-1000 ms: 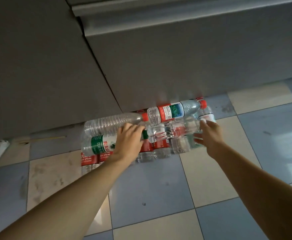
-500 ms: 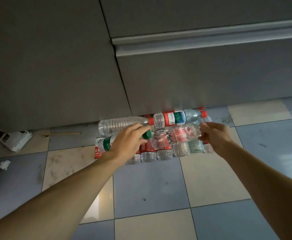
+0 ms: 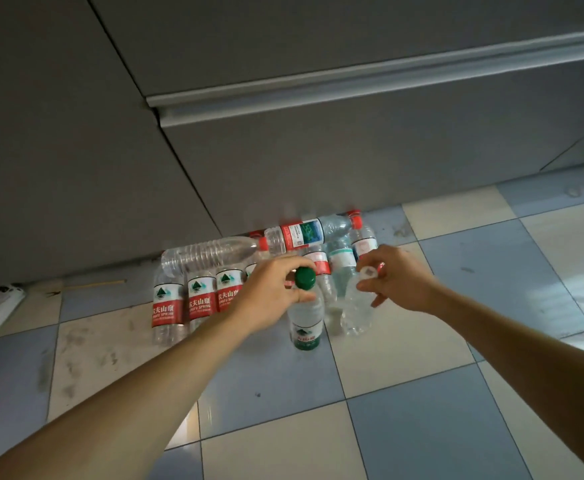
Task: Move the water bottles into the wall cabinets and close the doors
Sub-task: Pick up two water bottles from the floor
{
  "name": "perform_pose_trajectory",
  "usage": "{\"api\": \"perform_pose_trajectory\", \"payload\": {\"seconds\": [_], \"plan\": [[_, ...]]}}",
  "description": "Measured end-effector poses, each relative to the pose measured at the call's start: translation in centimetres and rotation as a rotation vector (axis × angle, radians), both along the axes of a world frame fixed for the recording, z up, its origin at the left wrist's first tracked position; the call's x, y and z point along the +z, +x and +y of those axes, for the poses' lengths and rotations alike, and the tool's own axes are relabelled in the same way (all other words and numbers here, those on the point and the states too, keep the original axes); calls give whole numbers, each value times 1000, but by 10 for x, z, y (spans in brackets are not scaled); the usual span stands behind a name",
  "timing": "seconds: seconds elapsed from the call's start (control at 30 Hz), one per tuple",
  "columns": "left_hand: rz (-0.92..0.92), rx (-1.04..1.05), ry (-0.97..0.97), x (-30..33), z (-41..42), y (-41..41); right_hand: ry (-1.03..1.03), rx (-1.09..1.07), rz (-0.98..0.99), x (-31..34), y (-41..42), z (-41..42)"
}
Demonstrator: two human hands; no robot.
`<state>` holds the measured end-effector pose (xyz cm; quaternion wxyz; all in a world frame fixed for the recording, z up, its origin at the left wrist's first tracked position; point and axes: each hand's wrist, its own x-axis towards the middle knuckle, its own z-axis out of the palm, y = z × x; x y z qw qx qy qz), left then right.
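While my left hand [image 3: 272, 295] pinches the neck of a clear plastic green-capped, green-labelled bottle [image 3: 305, 315], my right hand [image 3: 395, 278] grips a clear white-capped bottle [image 3: 357, 306] by its top. Both hang upright over the checkered floor tiles [image 3: 404, 403]. At eleven o'clock, red-labelled bottles [image 3: 200, 299] stand against the grey cabinet base [image 3: 318, 161].

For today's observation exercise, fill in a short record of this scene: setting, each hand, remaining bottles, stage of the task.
setting: checkered tile floor beside grey cabinets
left hand: grips green-capped bottle by its neck
right hand: grips white-capped clear bottle at its top
remaining bottles: standing against cabinets, two lying on top
stage: first bottles in hand
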<state>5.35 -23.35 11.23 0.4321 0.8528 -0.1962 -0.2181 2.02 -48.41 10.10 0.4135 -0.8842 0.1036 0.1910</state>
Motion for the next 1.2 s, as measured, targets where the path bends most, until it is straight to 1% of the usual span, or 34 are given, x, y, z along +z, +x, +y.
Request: {"api": "perform_pose_trajectory", "payload": {"seconds": [0.1,0.23,0.37,0.53,0.57,0.67,0.73,0.8,0.87,0.97,1.03,1.2], "plan": [[-43,-30,38,-16,-13,-15,-36,-22,-12,-10,-13,-9],[-105,-75,64,-30,-25,-29,5,-93,-46,-14,-21,-21],[-139,-91,79,-32,-29,-32,-17,-5,-12,-19,-25,-24],[-102,-76,103,-36,-24,-37,-98,82,70,-32,-30,-35],[-70,-54,110,-39,-23,-40,-83,77,97,-36,-32,-38],[24,34,132,-52,-17,-50,63,-4,210,-47,-39,-51],[79,102,107,-65,-15,-58,98,-6,275,-54,-44,-56],[138,166,49,-81,-15,-65,130,-28,246,-66,-51,-54],[159,189,12,-100,-16,-71,187,-126,163,-83,-61,-47],[152,245,-37,-128,-19,-79,335,-297,95,-110,-73,-30],[163,287,-55,-143,-23,-80,445,-337,76,-124,-74,-22],[223,407,-67,-170,-33,-81,441,-375,57,-146,-72,-15]]}}
